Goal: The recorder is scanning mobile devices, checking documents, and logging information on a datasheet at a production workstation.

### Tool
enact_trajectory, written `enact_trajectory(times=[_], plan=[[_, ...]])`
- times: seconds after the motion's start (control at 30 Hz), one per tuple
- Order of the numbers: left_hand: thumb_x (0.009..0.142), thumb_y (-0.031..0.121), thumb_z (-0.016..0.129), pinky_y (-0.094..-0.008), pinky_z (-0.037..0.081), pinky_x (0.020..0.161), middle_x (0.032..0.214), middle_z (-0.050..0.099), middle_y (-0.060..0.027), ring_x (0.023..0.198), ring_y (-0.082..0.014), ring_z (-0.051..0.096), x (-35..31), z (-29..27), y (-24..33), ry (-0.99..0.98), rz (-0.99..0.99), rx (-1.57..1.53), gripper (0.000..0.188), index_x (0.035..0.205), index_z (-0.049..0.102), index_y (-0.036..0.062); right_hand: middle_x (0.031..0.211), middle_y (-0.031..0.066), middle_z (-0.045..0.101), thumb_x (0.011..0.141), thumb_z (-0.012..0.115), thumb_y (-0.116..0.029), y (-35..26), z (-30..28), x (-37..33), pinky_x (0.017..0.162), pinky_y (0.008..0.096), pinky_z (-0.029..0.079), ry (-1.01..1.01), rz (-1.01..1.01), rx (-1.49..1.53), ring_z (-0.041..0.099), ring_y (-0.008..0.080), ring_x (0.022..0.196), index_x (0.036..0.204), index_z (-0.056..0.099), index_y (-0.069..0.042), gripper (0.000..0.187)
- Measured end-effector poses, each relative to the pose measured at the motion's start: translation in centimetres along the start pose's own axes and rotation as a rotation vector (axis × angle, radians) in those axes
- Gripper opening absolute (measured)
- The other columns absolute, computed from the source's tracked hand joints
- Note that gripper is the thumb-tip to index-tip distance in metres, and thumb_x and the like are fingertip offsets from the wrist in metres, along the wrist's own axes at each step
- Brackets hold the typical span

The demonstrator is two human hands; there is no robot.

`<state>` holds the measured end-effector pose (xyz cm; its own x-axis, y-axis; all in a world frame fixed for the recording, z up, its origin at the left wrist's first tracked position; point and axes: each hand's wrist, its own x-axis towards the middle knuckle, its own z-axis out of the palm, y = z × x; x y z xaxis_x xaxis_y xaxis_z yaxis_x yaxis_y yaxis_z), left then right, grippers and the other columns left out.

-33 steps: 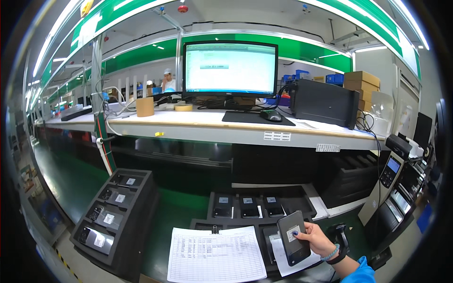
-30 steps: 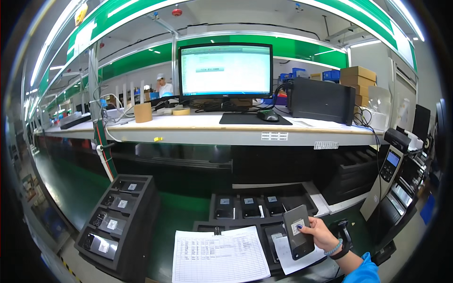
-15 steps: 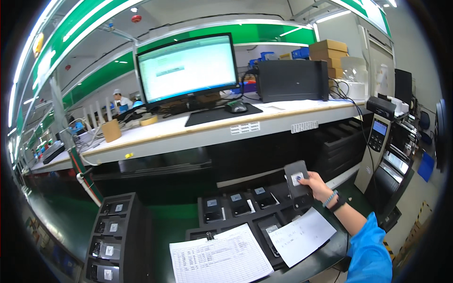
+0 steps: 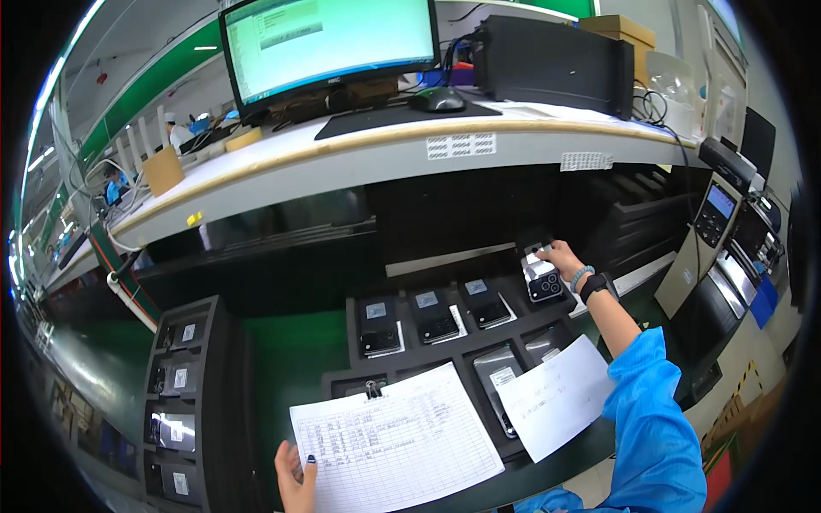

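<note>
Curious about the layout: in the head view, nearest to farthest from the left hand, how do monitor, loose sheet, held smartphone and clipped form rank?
1. Clipped form: at the left hand's thumb.
2. Loose sheet: right of the form.
3. Smartphone: forward, in the right hand.
4. Monitor: on the raised bench.

A glossy phone (image 4: 540, 270) catches the light right of center, against a matt tray (image 4: 410, 356) that looks like foam; smooth paper sheets (image 4: 402, 449) spread across the lower center, a sleeve (image 4: 652, 410) of creased, faintly shiny cloth fills the lower right, and matt cardboard boxes (image 4: 629, 32) stand at upper right beyond a wood-like workbench edge (image 4: 462, 127).
</note>
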<state>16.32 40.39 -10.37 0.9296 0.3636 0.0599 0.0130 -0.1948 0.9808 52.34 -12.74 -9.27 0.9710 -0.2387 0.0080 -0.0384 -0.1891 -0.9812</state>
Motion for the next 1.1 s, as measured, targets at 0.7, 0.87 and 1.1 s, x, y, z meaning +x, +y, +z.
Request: enact_trajectory(times=[0.7, 0.87, 1.1], plan=[[0.085, 0.016, 0.064, -0.0281, 0.044, 0.079, 0.104, 0.062, -0.0082, 0.09, -0.014, 0.056, -1.2, -1.0, -0.7, -0.102, -0.344, -0.102, 0.037, 0.114, 0.055, -0.0056, 0.109, 0.024, 0.06, 0.059, 0.076, -0.013, 2.0, 2.8, 0.2, 0.087, 0.0348, 0.046, 0.002, 0.029, -0.388, 0.058, 0.0329, 0.103, 0.11, 0.053, 0.013, 0.061], [0.086, 0.011, 0.061, -0.0282, 0.043, 0.083, 0.106, 0.061, -0.008, 0.093, -0.0147, 0.055, -2.8, -0.6, -0.3, -0.003, -0.356, -0.044, 0.034, 0.115, 0.054, -0.0058, 0.109, 0.0299, 0.056, 0.065, 0.073, -0.024, 3.5, 5.0, -1.1, 0.089, 0.0419, 0.046, 0.104, -0.015, -0.832, 0.055, 0.04, 0.102, 0.093, 0.062, 0.006, 0.043], [0.088, 0.004, 0.056, -0.0269, 0.042, 0.083, 0.107, 0.061, -0.0082, 0.093, -0.0144, 0.054, -3.5, -0.6, -0.1, -0.046, -0.088, -0.144, 0.03, 0.116, 0.053, -0.0072, 0.105, 0.0238, 0.051, 0.074, 0.065, -0.021, 0.1, 0.4, -11.7, 0.088, 0.045, 0.042, 0.079, -0.559, -0.952, 0.047, 0.0399, 0.102, 0.112, 0.051, 0.002, 0.048]])
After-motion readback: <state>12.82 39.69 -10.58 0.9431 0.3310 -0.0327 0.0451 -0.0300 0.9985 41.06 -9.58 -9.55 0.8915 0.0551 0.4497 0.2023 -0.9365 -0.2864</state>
